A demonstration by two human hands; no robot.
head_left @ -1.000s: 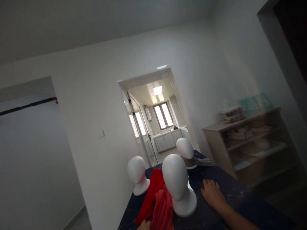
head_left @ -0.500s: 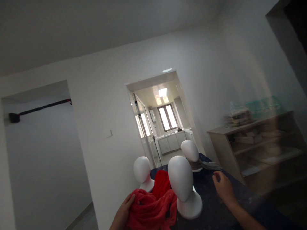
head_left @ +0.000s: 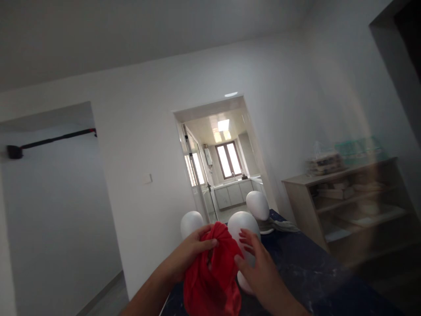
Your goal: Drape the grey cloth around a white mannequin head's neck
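In the head view my left hand (head_left: 198, 246) pinches the gathered top of a soft red cloth (head_left: 213, 281), raised over the near end of the table. The cloth hangs down in folds; whether it is a scarf or a cap I cannot tell. At its right side is my right hand (head_left: 255, 263), fingers spread and the thumb at the cloth's edge. Right behind them stands a white mannequin head (head_left: 242, 223), partly covered by the cloth and my right hand. A second white mannequin head (head_left: 191, 223) shows behind my left hand, its lower part hidden.
Farther back on the dark blue marbled table (head_left: 305, 259) stands another mannequin head (head_left: 257, 205), with grey cloth (head_left: 283, 225) around its base. A wooden shelf unit (head_left: 296, 186) is against the right wall. Beyond the table, a doorway opens to a kitchen (head_left: 230, 193).
My left hand has lifted red cloth in front of the nearest mannequin head. My right hand has moved left from the table's right side to the cloth.
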